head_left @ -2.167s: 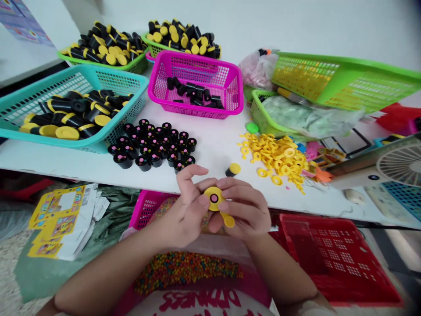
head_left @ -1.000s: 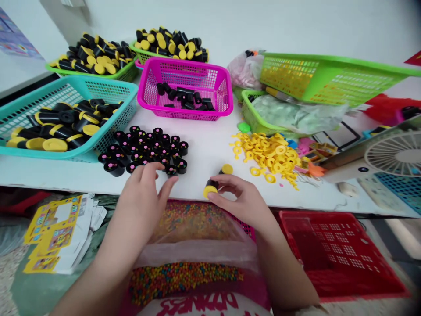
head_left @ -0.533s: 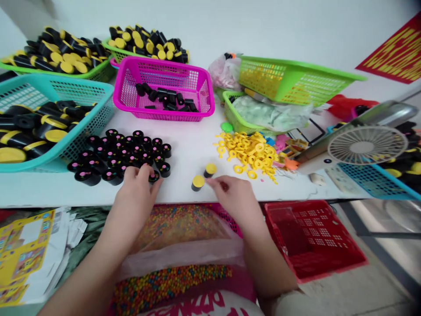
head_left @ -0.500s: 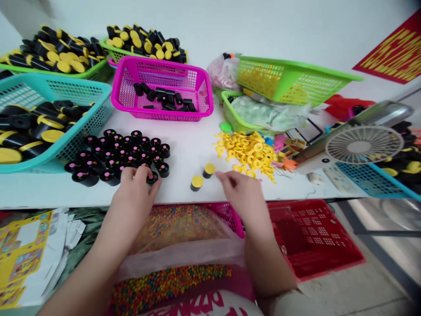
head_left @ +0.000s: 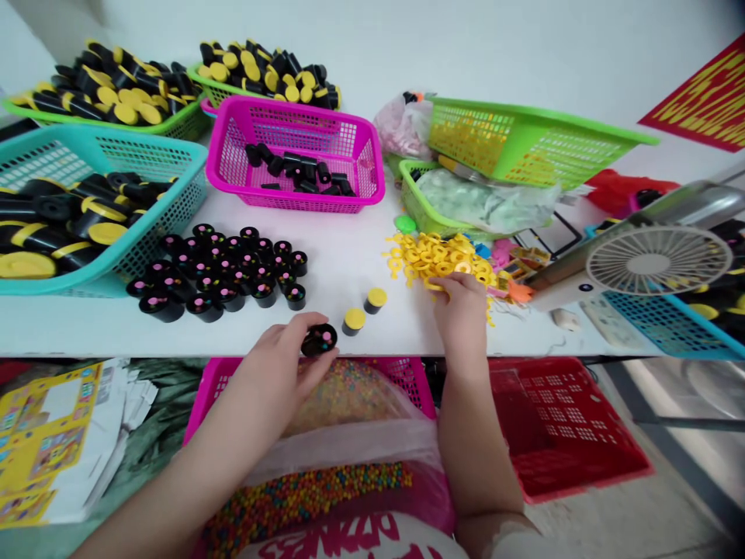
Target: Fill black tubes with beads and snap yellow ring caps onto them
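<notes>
My left hand (head_left: 276,361) grips a small black cup (head_left: 313,346) by its sides, tilted towards me over the table's front edge. A pink peg and some coloured beads show inside it. My right hand (head_left: 464,317) is at the near side of a heap of yellow plastic ring pieces (head_left: 416,256), its fingers pinched on one yellow piece (head_left: 435,285). Between the hands stand two black cups with yellow lids, one nearer (head_left: 353,321) and one farther (head_left: 375,300). To the left, several open black cups (head_left: 205,307) with pink pegs stand grouped upright.
A pink basket (head_left: 296,200) holds black parts. Lidded black cups fill a turquoise basket (head_left: 163,203) and green baskets behind it. A handheld fan (head_left: 646,268) lies at the right. Below the table edge are a bag of coloured beads (head_left: 326,493) and a red crate (head_left: 582,481).
My left hand has lifted a black cup out of the group and brought it right and towards me. My right hand has moved right from beside the lidded cups to the yellow heap.
</notes>
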Motion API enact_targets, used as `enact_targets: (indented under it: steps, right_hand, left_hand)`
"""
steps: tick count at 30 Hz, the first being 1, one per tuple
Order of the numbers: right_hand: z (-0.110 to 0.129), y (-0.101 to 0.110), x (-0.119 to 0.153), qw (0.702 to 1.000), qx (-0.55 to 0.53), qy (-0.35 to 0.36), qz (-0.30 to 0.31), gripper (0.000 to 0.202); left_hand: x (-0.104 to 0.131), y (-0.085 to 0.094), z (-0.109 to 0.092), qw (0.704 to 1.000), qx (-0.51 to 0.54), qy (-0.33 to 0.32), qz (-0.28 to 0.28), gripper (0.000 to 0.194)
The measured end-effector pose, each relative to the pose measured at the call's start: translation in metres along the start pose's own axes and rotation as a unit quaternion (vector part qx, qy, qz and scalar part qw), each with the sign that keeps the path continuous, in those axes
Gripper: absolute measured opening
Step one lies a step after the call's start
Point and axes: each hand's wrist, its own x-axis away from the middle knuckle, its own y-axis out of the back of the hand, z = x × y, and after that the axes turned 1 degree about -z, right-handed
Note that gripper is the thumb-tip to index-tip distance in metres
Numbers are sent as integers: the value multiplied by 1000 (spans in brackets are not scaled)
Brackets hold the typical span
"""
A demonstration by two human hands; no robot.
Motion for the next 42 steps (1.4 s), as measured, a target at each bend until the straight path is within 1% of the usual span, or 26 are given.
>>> enact_targets:
  steps: [2, 3, 4, 5, 6, 7, 8, 9, 10, 11, 13, 14, 15, 16, 19, 21, 23, 25, 27, 29, 31, 34, 36, 37, 39, 42]
  right_hand:
    - [21, 12, 9, 995, -93, 24, -21, 23]
    - [34, 19, 16, 986, -165, 30, -12, 22]
    - [48, 26, 24, 966, -256, 31, 20, 21]
    - [62, 32, 33, 934, -348, 25, 80, 21]
    - [74, 37, 42, 895, -418, 15, 155, 19]
    - [85, 41, 50, 856, -463, 7, 227, 14]
    - [94, 43, 57, 826, -488, 0, 281, 9]
    - [100, 44, 62, 813, -495, -1, 305, 6]
    - [103, 44, 66, 820, -490, 6, 294, 5]
    - [105, 43, 68, 843, -475, 24, 252, 5]
    - [104, 40, 69, 893, -421, 95, 127, 16]
    - [102, 39, 69, 907, -393, 137, 72, 24]
    - [101, 38, 70, 911, -370, 177, 39, 32]
    - [100, 38, 70, 909, -357, 212, 30, 39]
    - [98, 39, 71, 887, -348, 300, 54, 53]
    - [97, 41, 71, 871, -329, 359, 63, 53]
    - [97, 41, 71, 863, -304, 400, 60, 51]
    - [98, 41, 71, 859, -283, 423, 55, 50]
    - [100, 39, 71, 855, -282, 433, 47, 47]
    - [102, 35, 72, 845, -307, 436, 42, 43]
    - [103, 29, 71, 838, -342, 424, 32, 43]
    - [102, 19, 72, 833, -359, 419, 37, 51]
    - [102, 14, 75, 833, -362, 417, 39, 44]
    - [103, 12, 77, 833, -370, 411, 28, 39]
    - [107, 12, 82, 838, -381, 390, -3, 29]
    - [115, 17, 88, 846, -370, 382, -38, 22]
  left_hand:
    - [1, 0, 0, 998, 36, -43, 2, 29]
    - [2, -1, 0, 996, 63, -58, 6, 30]
    - [4, -3, 0, 993, 95, -65, 11, 31]
    - [5, -5, 0, 989, 128, -66, 17, 33]
    - [7, -8, 0, 985, 160, -65, 24, 34]
    - [9, -11, 0, 979, 188, -67, 30, 35]
    - [10, -14, -1, 974, 210, -75, 37, 34]
    - [11, -17, -1, 970, 223, -89, 41, 34]
    - [12, -19, -1, 967, 230, -105, 41, 34]
    - [14, -21, 0, 965, 231, -122, 37, 34]
    - [15, -23, 1, 962, 228, -148, 19, 36]
    - [16, -24, 1, 961, 227, -157, 11, 37]
    - [16, -24, 2, 959, 231, -166, 6, 37]
    - [17, -24, 3, 955, 240, -176, 4, 37]
    - [16, -23, 5, 934, 292, -205, -12, 40]
    - [15, -21, 6, 917, 332, -222, -11, 39]
    - [15, -20, 7, 905, 358, -230, -2, 38]
    - [15, -19, 8, 899, 376, -226, 3, 35]
    - [17, -18, 7, 887, 414, -206, 9, 26]
    - [18, -16, 4, 860, 481, -169, 24, 15]
    - [21, -13, -1, 819, 560, -112, 49, 11]
    - [23, -8, -10, 739, 664, -3, 117, 20]
    - [24, -6, -15, 685, 708, 68, 155, 29]
    - [24, -6, -17, 664, 724, 93, 164, 34]
    - [24, -6, -19, 632, 746, 123, 171, 39]
    - [23, -8, -20, 590, 769, 131, 206, 38]
